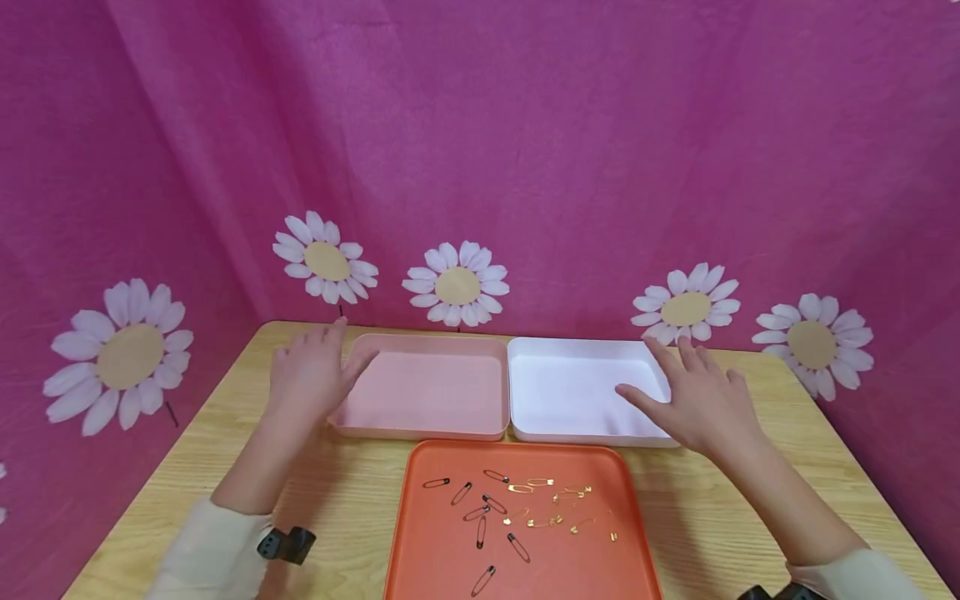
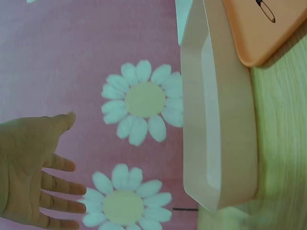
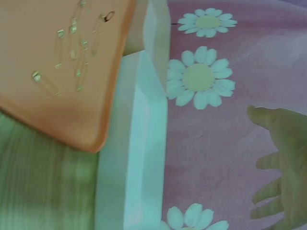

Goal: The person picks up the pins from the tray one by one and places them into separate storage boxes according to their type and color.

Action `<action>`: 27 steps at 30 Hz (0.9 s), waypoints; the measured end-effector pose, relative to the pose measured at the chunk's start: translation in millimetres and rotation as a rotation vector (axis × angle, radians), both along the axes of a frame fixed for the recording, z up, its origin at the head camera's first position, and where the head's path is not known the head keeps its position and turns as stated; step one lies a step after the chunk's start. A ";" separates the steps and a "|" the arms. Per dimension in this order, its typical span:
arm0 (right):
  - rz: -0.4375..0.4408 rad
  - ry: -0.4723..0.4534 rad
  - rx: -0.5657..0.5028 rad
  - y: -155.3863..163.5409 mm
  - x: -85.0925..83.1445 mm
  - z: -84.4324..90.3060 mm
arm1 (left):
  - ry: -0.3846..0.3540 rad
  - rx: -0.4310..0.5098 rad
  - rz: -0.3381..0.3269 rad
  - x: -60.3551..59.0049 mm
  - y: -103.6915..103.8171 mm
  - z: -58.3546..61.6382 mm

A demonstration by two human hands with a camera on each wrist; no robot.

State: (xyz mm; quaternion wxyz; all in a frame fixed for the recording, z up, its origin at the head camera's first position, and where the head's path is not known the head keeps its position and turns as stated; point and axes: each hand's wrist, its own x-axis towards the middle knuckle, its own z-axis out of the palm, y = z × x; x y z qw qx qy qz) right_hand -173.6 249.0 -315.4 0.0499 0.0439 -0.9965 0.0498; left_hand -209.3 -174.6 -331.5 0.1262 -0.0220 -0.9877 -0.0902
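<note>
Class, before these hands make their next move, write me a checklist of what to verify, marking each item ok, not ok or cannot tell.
1. Left hand and right hand free: ok, neither holds anything.
2. Pale pink rectangular tray and white rectangular tray side by side: ok, pink on the left, both beyond the orange rectangular tray.
3. Dark metal safety pins and gold metal safety pins in the orange tray: ok, dark mostly left, gold mostly right.
4. Fingers at a pin: not ok, neither hand is over the orange tray.
5. Every pin fastened: cannot tell, too small.
</note>
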 end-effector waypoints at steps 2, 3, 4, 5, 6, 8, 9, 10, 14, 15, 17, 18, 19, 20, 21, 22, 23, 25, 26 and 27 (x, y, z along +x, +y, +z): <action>0.021 0.017 0.020 2.9 1.3 -4.0 | -0.007 0.012 0.013 -2.0 -4.3 -1.1; 0.035 0.027 0.029 4.4 1.8 -6.6 | -0.008 0.009 0.019 -3.2 -6.6 -1.7; 0.049 0.036 0.037 5.9 2.4 -9.6 | -0.013 0.011 0.024 -4.7 -9.5 -3.0; 0.064 0.049 0.040 7.0 3.2 -12.4 | -0.015 0.015 0.026 -6.2 -12.6 -4.9; 0.080 0.063 0.040 8.1 3.8 -15.4 | -0.017 0.021 0.029 -7.4 -15.8 -7.1; 0.114 0.083 0.025 10.1 4.8 -21.2 | -0.014 0.046 0.030 -9.5 -22.4 -11.7; 0.128 0.087 0.015 10.9 5.3 -24.1 | -0.019 0.063 0.030 -10.0 -25.6 -13.7; 0.143 0.086 0.006 11.5 5.9 -26.9 | -0.023 0.084 0.031 -10.6 -28.7 -16.0; 0.182 0.033 -0.032 13.9 8.9 -38.9 | -0.050 0.149 0.049 -11.2 -37.1 -26.1; 0.186 0.013 -0.040 14.1 9.8 -41.9 | -0.062 0.165 0.057 -11.6 -39.0 -29.6; 0.195 -0.017 -0.053 14.4 11.5 -47.9 | -0.084 0.192 0.069 -12.5 -43.1 -38.2; 0.199 -0.029 -0.057 14.4 12.4 -50.8 | -0.095 0.208 0.075 -13.1 -45.1 -42.8; 0.202 -0.039 -0.061 14.2 13.3 -53.3 | -0.107 0.224 0.079 -13.8 -47.2 -47.7; 0.201 -0.045 -0.063 14.0 14.1 -55.9 | -0.118 0.239 0.083 -14.5 -49.0 -52.0; 0.200 -0.051 -0.066 13.7 15.2 -58.3 | -0.129 0.254 0.085 -15.3 -50.7 -56.3; 0.198 -0.058 -0.068 13.3 16.3 -60.8 | -0.139 0.271 0.087 -15.8 -52.0 -60.4; 0.194 -0.064 -0.072 12.9 17.4 -63.2 | -0.149 0.287 0.090 -16.5 -53.3 -64.7; 0.193 -0.080 -0.094 12.2 20.2 -68.3 | -0.174 0.310 0.094 -17.3 -55.0 -72.7; 0.191 -0.098 -0.112 11.9 21.7 -71.0 | -0.184 0.318 0.094 -17.5 -55.5 -76.6; 0.191 -0.114 -0.130 11.7 23.3 -73.8 | -0.193 0.324 0.093 -17.7 -56.2 -80.7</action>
